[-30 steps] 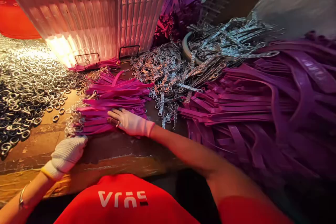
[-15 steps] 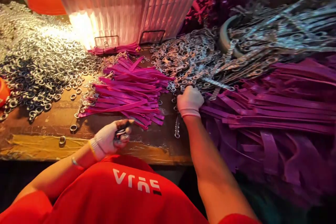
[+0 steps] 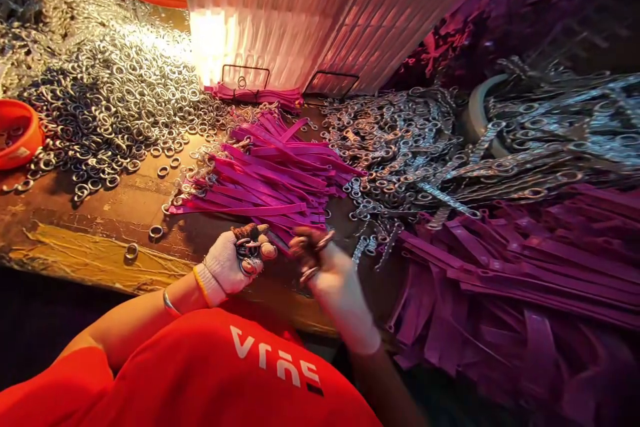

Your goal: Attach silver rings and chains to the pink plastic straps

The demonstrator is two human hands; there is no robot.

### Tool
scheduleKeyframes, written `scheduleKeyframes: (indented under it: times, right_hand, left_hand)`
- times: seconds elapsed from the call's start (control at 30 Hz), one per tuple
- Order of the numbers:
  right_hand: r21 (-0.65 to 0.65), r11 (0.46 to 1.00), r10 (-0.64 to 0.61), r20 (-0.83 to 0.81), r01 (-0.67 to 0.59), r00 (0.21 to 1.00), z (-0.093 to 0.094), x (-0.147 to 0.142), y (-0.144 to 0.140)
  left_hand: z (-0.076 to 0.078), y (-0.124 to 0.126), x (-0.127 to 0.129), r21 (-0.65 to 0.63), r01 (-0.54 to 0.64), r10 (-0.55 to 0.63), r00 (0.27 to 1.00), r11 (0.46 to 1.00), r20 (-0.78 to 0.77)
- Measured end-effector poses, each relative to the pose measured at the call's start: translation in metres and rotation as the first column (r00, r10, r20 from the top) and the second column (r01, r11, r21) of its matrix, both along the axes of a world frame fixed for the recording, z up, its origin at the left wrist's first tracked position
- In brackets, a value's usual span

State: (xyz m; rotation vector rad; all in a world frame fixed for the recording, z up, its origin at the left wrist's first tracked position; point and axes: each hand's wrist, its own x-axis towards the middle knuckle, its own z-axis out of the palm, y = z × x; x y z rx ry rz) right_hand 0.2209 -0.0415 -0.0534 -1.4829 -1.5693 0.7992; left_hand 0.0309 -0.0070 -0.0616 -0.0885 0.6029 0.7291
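- now, in the head view, the left hand (image 3: 234, 263) in a white knit glove sits just above the near edge of the wooden bench (image 3: 95, 227), its fingers curled shut around a small clutch of metal rings (image 3: 246, 255).
- the right hand (image 3: 325, 267), also gloved, is just beside the left one, nearly touching it. it is blurred, but its darkened fingertips are pinched on a metal clip piece (image 3: 313, 259) that shows at the thumb and again below the fingers.
- both hands meet close to the near edge of the bench, directly in front of the fanned stack of pink straps (image 3: 270, 177), whose near ends lie just past the fingertips.
- the loose pile of rings (image 3: 110, 100) spreads over the left part of the bench toward its far edge, well apart from the left hand. a few stray rings lie on bare wood near the near edge.
- a heap of chained clips (image 3: 395, 147) lies beyond the right hand, toward the far right of the bench.
- purple straps (image 3: 525, 260) fill the right side and hang over the near edge, just right of the right forearm.
- an orange bowl (image 3: 17, 137) sits at the left edge, among the rings.
- a ribbed translucent panel (image 3: 320, 7) stands along the far edge, brightly lit at its base.
- the person's red shirt (image 3: 225, 380) fills the bottom of the view, and a bangle (image 3: 170, 303) shows on the left wrist.
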Motion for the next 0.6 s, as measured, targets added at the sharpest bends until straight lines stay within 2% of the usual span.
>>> scheduleKeyframes:
  times: [0.07,0.13,0.27,0.4,0.5,0.6]
  right_hand:
    - [-0.063,0.997,0.035,-0.053,-0.038,0.998,-0.005,-0.030,-0.015]
    - [-0.100,0.994,0.031,-0.091,-0.040,0.995,-0.006,-0.046,-0.022]
    - [-0.110,0.991,0.056,-0.123,-0.069,0.991,0.001,-0.048,-0.027]
    - [-0.150,0.985,0.059,-0.167,-0.085,0.984,0.012,-0.043,-0.031]
    - [-0.083,0.986,0.136,-0.081,-0.143,0.987,0.016,-0.046,-0.030]
    - [0.059,0.951,0.299,0.087,-0.305,0.950,0.014,-0.053,-0.027]
  left_hand:
    - [0.001,-0.002,0.001,0.038,0.000,0.001,1.000,0.999,-0.029]
    - [-0.001,-0.004,0.002,0.068,0.004,0.000,0.998,0.998,-0.060]
    - [-0.006,-0.005,0.006,0.092,0.008,0.004,0.992,0.996,-0.126]
    - [-0.004,-0.002,0.009,0.091,-0.005,0.020,0.986,0.996,-0.166]
    - [-0.001,-0.004,0.003,0.113,-0.019,0.035,0.990,0.993,-0.137]
    - [-0.001,-0.007,-0.011,0.095,-0.036,0.046,0.993,0.995,-0.108]
